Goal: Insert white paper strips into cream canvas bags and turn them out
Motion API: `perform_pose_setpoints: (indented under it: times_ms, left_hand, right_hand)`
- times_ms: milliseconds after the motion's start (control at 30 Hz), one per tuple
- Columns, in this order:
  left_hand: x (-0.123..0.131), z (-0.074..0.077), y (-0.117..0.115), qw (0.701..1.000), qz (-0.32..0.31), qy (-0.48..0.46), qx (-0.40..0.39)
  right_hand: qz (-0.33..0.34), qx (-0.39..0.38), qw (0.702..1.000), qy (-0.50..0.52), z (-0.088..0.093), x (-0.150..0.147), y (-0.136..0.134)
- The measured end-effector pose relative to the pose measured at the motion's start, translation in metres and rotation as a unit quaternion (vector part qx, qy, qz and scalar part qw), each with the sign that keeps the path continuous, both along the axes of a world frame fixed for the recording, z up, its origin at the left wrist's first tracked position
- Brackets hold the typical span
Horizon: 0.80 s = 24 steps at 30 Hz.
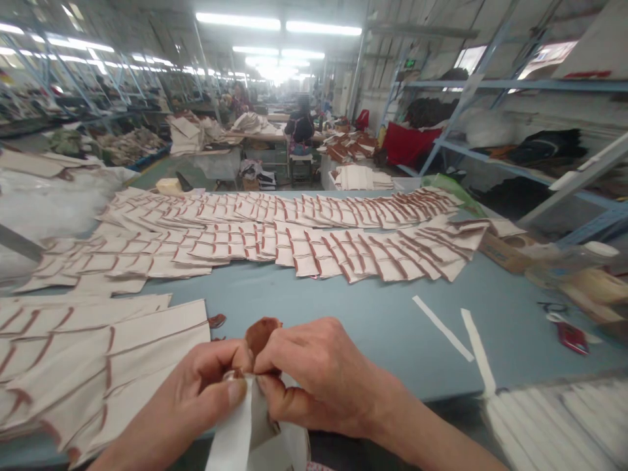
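Close to the table's near edge, my left hand (209, 383) and my right hand (321, 376) pinch a small cream fabric piece (284, 451) between them, fingertips almost touching. A white strip (233, 428) hangs down from under my left thumb. Behind my fingers a brown flap (261, 332) stands up; whether it is leather or cloth I cannot tell. My fingers hide the exact spot where these pieces meet. To the left of my left hand lie overlapping cream panels (152, 340) with brown edging.
Two long rows of overlapping cream panels (304, 252) cross the blue table (343, 314). White strips (444, 328) lie to the right, with a stack of white strips (554, 418) at the near corner. Scissors (554, 307) lie by a red object (573, 339). A person (300, 127) sits farther back.
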<state>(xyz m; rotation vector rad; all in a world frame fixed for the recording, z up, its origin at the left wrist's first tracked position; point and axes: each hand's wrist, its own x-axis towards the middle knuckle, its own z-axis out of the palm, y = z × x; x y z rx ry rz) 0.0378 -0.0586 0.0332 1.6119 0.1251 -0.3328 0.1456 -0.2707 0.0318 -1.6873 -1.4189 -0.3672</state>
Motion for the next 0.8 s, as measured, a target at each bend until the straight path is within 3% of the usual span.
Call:
perform_pose_setpoints:
  times_ms: [167,267,400,567,700,800]
  left_hand:
    - [-0.005,0.0,0.011,0.969,-0.029,-0.068,0.235]
    - [-0.004,0.01,0.006,0.955,-0.044,-0.083,0.281]
    - [0.004,0.019,-0.007,0.951,-0.046,-0.076,0.296]
    - [0.008,0.012,-0.017,0.945,0.002,-0.14,0.295]
    - [0.012,0.008,-0.014,0.958,0.022,-0.141,0.247]
    - [0.013,0.011,-0.008,0.976,-0.017,-0.099,0.194]
  right_hand:
    - [-0.026,-0.005,0.999,-0.037,0.014,-0.001,-0.005]
    - [-0.039,-0.033,0.997,-0.056,0.021,-0.003,-0.007]
    - [-0.058,-0.035,0.995,-0.075,0.026,-0.009,-0.007]
    - [-0.07,-0.047,0.994,-0.069,0.019,-0.008,-0.009]
    - [-0.061,-0.049,0.997,-0.022,0.008,0.005,-0.011]
    - [-0.029,-0.048,0.998,0.022,0.005,0.014,-0.014]
